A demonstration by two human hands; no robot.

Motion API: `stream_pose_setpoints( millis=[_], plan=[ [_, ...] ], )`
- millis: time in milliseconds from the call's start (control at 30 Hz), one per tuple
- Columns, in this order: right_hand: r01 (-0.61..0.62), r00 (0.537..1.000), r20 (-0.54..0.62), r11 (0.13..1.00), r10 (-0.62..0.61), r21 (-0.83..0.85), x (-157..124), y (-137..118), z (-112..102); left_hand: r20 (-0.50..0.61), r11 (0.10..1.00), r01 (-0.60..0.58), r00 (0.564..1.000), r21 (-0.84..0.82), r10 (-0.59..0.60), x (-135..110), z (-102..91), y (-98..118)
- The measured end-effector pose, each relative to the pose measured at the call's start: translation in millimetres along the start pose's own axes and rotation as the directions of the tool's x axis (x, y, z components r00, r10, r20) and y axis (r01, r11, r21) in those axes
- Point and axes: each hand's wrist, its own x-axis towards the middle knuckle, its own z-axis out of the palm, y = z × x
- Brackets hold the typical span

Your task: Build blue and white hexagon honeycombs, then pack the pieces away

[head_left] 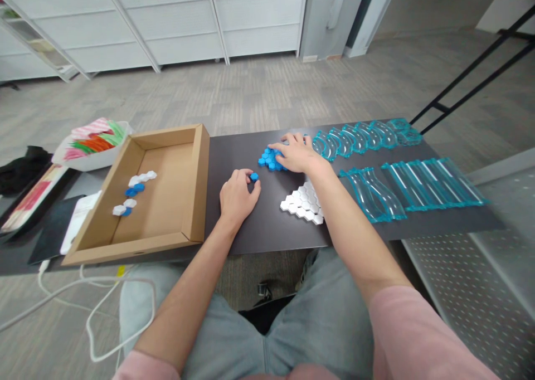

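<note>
Grey-jeaned lap point(292, 324), bottom centre. Left hand point(237, 195), frame centre: fingers curled in narrow, thumb and forefinger pinching one small blue hexagonal plastic tile point(254, 176) low over the dark tabletop point(251, 229). Right hand point(297, 154), just up-right: flat, fingers spread on the heap of blue hexagonal tiles point(270, 160). White hexagonal tiles point(301, 203) lie below it.

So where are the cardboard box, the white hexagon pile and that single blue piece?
cardboard box point(199, 185), head view, on its right wall.
white hexagon pile point(301, 204), head view, middle of the pile.
single blue piece point(254, 176), head view, its top face.
</note>
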Motion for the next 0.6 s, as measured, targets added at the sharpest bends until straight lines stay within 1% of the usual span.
stream_pose_setpoints(
  millis=[100, 267, 367, 433, 600],
  plan=[
    [-0.013, 1.0, 0.006, 1.0, 0.013, 0.002, 0, 2, -1, 0.0, 1.0, 0.001, 1.0, -0.007, -0.001, 0, 0.0, 0],
    [-0.005, 0.999, -0.033, 1.0, 0.005, 0.018, 0, 6, -1, 0.0, 1.0, -0.001, 1.0, -0.008, 0.001, 0, -0.4, 1],
    [-0.006, 1.0, -0.029, 1.0, 0.007, 0.031, -1, 10, -3, -0.002, 1.0, -0.002, 1.0, -0.01, 0.002, 0, -0.2, 0],
    [-0.009, 1.0, -0.026, 0.999, 0.01, 0.043, -3, 15, -5, -0.006, 1.0, -0.002, 1.0, -0.009, 0.002, 0, 0.2, 0],
    [-0.029, 0.997, -0.075, 0.998, 0.034, 0.062, -12, 29, -14, -0.002, 1.0, 0.004, 1.0, -0.008, -0.004, 0, 0.8, -1]
  ],
)
